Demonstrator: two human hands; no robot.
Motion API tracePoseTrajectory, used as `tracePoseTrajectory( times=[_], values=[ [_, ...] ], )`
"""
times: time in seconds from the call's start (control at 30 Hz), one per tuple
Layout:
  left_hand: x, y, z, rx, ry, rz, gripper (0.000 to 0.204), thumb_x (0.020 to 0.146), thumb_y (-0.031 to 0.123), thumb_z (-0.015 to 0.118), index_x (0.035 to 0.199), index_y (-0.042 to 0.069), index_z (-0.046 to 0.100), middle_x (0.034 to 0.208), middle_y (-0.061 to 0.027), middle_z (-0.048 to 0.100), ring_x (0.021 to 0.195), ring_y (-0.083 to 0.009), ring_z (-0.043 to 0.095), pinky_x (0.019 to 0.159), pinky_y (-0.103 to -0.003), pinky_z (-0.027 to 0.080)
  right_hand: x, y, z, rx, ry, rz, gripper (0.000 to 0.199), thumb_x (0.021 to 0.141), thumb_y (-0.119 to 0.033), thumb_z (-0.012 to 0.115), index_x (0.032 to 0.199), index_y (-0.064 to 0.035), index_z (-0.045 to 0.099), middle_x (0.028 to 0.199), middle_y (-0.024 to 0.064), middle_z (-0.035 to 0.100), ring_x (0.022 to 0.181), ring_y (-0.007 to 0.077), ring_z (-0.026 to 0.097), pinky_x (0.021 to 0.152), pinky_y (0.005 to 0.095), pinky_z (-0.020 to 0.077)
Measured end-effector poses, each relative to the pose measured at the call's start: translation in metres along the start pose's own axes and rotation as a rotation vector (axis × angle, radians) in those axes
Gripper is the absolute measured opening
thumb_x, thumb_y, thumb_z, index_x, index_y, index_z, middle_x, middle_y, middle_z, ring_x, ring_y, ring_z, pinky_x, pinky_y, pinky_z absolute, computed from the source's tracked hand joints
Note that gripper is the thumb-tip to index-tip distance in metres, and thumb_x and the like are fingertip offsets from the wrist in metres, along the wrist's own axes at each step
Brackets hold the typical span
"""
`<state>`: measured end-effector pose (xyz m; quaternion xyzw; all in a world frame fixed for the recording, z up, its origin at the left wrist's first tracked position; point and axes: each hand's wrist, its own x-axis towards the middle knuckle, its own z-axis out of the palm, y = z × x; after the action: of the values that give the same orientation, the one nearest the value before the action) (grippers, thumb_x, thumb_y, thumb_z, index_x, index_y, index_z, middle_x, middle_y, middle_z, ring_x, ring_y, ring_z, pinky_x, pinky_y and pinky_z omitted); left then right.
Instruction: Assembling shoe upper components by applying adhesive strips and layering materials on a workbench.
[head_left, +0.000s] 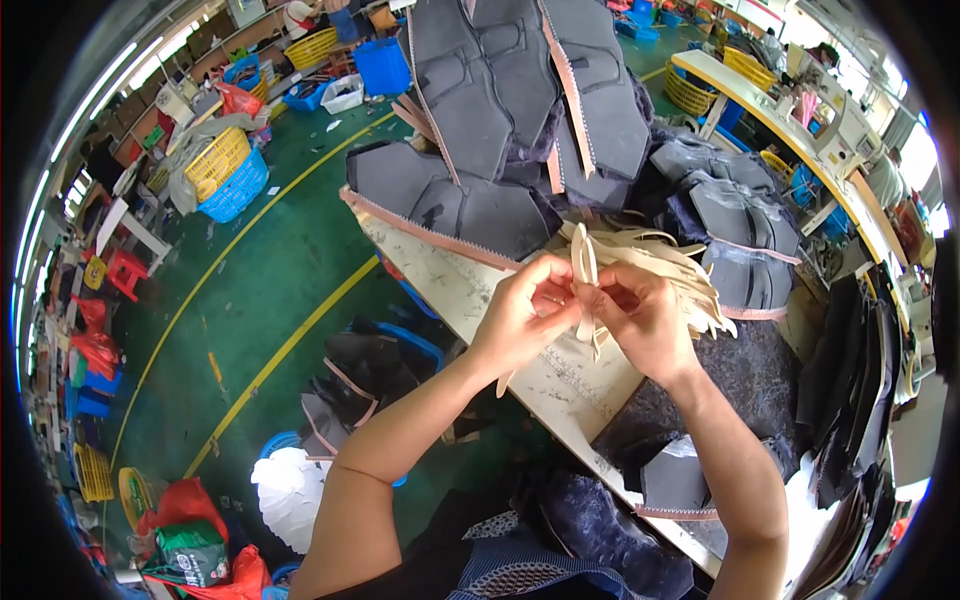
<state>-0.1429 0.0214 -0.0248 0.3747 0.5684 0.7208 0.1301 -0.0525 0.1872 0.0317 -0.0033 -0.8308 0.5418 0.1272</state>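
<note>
My left hand [530,308] and my right hand [640,315] meet above the worktable, both pinching one cream strip [583,252]. The strip is bent into a narrow upright loop between my fingertips, and its lower end hangs below them. Right behind my right hand lies a pile of similar cream strips [690,275]. Dark grey boot-shaft pieces [490,215] with dark fuzzy lining and pinkish-brown zigzag-edged strips are heaped just beyond my hands. Where the strip's ends meet is hidden by my fingers.
More dark panels [740,215] lie at the right, with others hanging [850,370] from the edge. The worktable [575,400] slants toward my lap. Baskets [225,170] stand on the green floor [240,250] at the left, with a red stool [125,272] nearby.
</note>
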Motion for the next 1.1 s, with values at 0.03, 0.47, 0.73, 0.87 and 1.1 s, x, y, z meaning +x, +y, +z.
tracePoseTrajectory(
  times=[0.03, 0.47, 0.73, 0.87, 1.1],
  values=[
    [-0.001, 0.002, 0.000, -0.019, 0.000, -0.019, 0.022, 0.095, -0.005, 0.070, 0.114, 0.000, 0.059, 0.107, -0.0061, 0.068, 0.096, -0.0108, 0.068, 0.083, -0.028, 0.059, 0.000, -0.003, -0.001, 0.018, -0.001, 0.041, 0.016, 0.098, -0.015, 0.076, 0.100, 0.0006, 0.073, 0.082, 0.0026, 0.073, 0.070, 0.0067, 0.065, 0.065, 0.0240, 0.0527],
    [0.008, -0.007, 0.003, -0.473, -0.022, -0.146, 0.015, 0.102, 0.004, 0.067, 0.116, 0.007, 0.062, 0.107, -0.0008, 0.068, 0.095, -0.0096, 0.065, 0.079, -0.028, 0.053, -0.002, 0.003, -0.004, 0.342, 0.113, 0.170, 0.029, 0.106, -0.024, 0.065, 0.098, 0.0017, 0.076, 0.080, 0.0021, 0.073, 0.069, 0.0070, 0.063, 0.064, 0.0243, 0.0519],
    [0.015, -0.003, -0.016, -0.595, 0.125, -0.072, 0.012, 0.106, 0.009, 0.061, 0.117, 0.005, 0.062, 0.110, -0.0071, 0.069, 0.088, -0.0132, 0.062, 0.079, -0.028, 0.051, -0.008, 0.004, -0.052, 0.387, 0.642, 0.076, 0.028, 0.106, -0.030, 0.067, 0.100, -0.0046, 0.075, 0.083, 0.0014, 0.071, 0.075, 0.0091, 0.067, 0.069, 0.0251, 0.0548],
    [0.014, -0.025, -0.029, -0.468, 0.165, -0.065, 0.015, 0.106, 0.011, 0.063, 0.119, 0.004, 0.063, 0.106, -0.0046, 0.068, 0.090, -0.0104, 0.063, 0.081, -0.027, 0.052, -0.031, 0.017, -0.093, 0.513, 0.776, 0.011, 0.025, 0.105, -0.030, 0.067, 0.095, -0.0075, 0.072, 0.085, 0.0014, 0.071, 0.077, 0.0101, 0.068, 0.070, 0.0241, 0.0542],
    [0.000, -0.011, -0.030, 1.011, 0.449, 0.349, 0.064, 0.090, 0.003, 0.078, 0.148, 0.006, 0.051, 0.130, -0.0127, 0.056, 0.102, -0.0214, 0.056, 0.091, -0.038, 0.047, -0.130, -0.016, -0.153, 0.271, 0.913, -0.042, 0.028, 0.107, -0.028, 0.058, 0.102, -0.0034, 0.069, 0.103, 0.0147, 0.077, 0.088, 0.0170, 0.070, 0.086, 0.0313, 0.0554]
  ],
)
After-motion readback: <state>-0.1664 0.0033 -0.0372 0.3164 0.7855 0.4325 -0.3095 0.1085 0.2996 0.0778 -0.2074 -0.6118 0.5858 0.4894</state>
